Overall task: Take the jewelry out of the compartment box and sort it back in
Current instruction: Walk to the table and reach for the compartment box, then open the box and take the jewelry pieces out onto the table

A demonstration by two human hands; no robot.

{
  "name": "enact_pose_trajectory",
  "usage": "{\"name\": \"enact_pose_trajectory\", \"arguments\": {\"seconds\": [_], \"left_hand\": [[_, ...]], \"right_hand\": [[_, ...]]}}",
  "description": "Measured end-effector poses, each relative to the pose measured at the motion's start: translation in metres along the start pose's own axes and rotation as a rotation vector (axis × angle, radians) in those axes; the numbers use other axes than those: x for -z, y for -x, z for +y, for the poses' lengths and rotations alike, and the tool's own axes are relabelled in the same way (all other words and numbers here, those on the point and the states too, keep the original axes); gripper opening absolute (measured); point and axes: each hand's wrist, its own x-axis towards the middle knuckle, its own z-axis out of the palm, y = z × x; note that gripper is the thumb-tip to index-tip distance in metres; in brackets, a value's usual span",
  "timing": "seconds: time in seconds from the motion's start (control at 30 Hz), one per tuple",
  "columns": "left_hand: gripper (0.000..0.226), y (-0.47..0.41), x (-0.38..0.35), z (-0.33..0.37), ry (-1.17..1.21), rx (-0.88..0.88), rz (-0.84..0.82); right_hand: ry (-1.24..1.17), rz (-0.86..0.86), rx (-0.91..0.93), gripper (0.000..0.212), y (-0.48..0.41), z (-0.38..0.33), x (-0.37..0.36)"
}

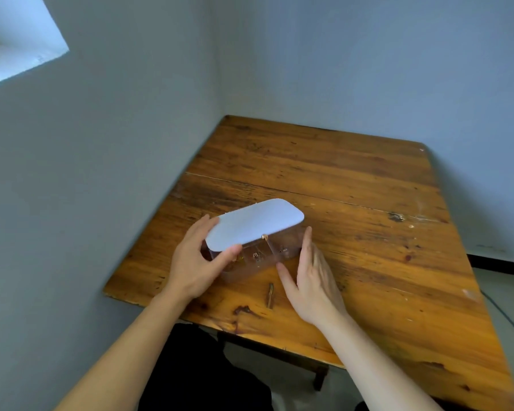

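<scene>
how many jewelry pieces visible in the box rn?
About 3, blurred behind the clear front wall of the box: one by the left hand thumb, one mid-front, one right of the divider. The white lid may hide more.

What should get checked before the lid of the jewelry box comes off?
1. Compartment box resting on the wooden table: ok.
2. Left hand has a grip on the box's left end, thumb at the white lid: ok.
3. Right hand steadies the right end: open beside it, contact cannot tell.
4. Lid off: not ok, still on.
5. Jewelry inside: small pieces show through the clear wall; which pieces, cannot tell.
</scene>
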Motion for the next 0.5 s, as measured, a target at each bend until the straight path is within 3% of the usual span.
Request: {"name": "enact_pose_trajectory", "arguments": {"seconds": [0.13,0.37,0.5], "left_hand": [[0.056,-0.022,0.002,0.011,0.056,0.039,0.161],[0.023,-0.059,0.001,0.001,0.190,0.263,0.232],[0.023,-0.067,-0.008,-0.009,0.275,0.428,0.218]], "right_hand": [[0.004,0.033,0.087,0.077,-0.001,-0.001,0.002],[-0.045,0.010,0.076,0.057,-0.001,0.001,-0.002],[-0.027,0.014,0.073,0.059,-0.002,0.001,-0.002]]}}
